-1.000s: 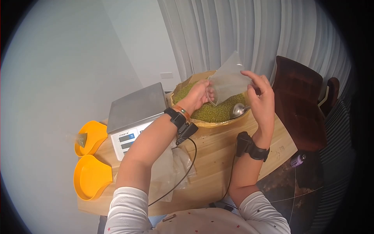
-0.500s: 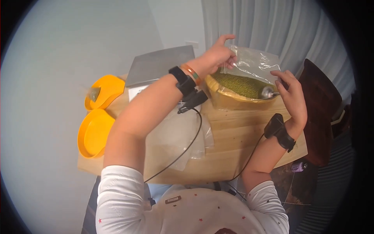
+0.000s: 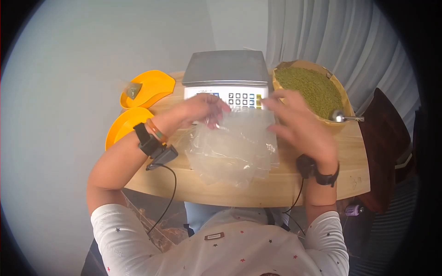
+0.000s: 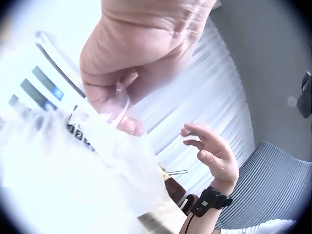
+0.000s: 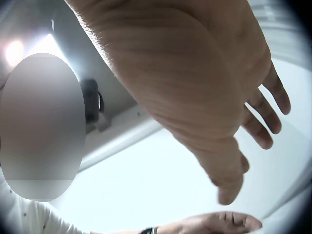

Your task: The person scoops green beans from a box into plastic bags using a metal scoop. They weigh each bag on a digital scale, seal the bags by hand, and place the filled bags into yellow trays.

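My left hand [image 3: 202, 109] pinches the edge of a clear plastic bag [image 4: 120, 103] between thumb and fingers, as the left wrist view shows. Beneath it in the head view lie several clear bags [image 3: 225, 154], spread in front of the scale and overlapping its keypad. On the other side of the bags, my right hand [image 3: 304, 126] hovers with fingers loosely extended; the right wrist view shows the same hand [image 5: 214, 92] with nothing in it. The digital scale [image 3: 226, 68] stands just beyond both hands, its grey pan bare.
At the right stands an open sack of green beans [image 3: 308, 87], a round metal scoop [image 3: 338, 116] at its near rim. Two yellow scoop-shaped trays [image 3: 154, 92] are at the left, the farther holding a small filled packet [image 3: 133, 90]. A brown chair [image 3: 386, 133] is beyond the table's right edge.
Both hands have come from over the bean sack to in front of the scale, the left carrying the clear bag. The head view has swung right to left across the table, now centring the scale.
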`<act>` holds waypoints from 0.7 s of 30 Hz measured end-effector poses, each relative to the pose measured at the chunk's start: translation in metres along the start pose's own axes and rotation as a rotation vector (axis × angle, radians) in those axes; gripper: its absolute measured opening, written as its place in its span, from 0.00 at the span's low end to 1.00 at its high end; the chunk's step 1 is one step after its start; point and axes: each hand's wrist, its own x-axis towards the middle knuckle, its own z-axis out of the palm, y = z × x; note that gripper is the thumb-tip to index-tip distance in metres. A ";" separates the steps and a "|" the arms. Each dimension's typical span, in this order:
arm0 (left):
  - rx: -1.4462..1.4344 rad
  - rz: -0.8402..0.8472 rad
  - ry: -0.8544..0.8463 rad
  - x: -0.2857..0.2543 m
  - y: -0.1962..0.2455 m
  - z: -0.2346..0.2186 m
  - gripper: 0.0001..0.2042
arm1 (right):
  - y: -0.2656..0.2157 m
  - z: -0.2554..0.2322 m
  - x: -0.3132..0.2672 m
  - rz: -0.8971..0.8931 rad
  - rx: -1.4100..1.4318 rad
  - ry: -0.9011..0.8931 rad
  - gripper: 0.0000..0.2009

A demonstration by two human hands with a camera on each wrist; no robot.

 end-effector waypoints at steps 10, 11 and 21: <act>-0.084 -0.171 0.040 -0.007 -0.062 -0.070 0.12 | -0.011 0.143 0.011 -0.103 -0.126 -0.864 0.43; -0.067 -0.177 0.132 -0.008 -0.060 -0.086 0.13 | -0.013 0.142 0.011 -0.103 -0.125 -0.857 0.42; 0.145 -0.051 1.228 0.002 -0.103 -0.299 0.20 | -0.021 0.109 0.023 -0.137 -0.121 -0.869 0.40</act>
